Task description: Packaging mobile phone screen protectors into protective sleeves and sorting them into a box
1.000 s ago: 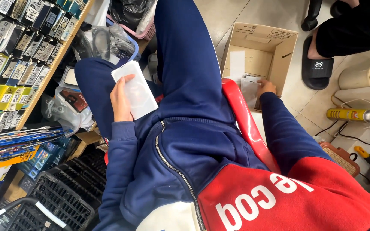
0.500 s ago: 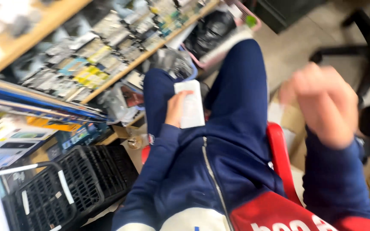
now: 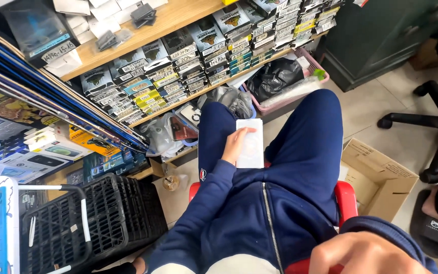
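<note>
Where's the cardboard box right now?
The cardboard box sits open on the floor at the person's right, beside the red chair and near a black sandal.

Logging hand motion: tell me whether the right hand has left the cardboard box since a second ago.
Yes. The right hand has come out of the cardboard box and up, close to the camera.

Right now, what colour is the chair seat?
Red; the chair seat shows best in the head view, beside the cardboard box.

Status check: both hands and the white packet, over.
Left hand grips white flat packet over the lap. Right hand raised near camera, holding nothing visible. Open cardboard box at right on the floor.
</note>
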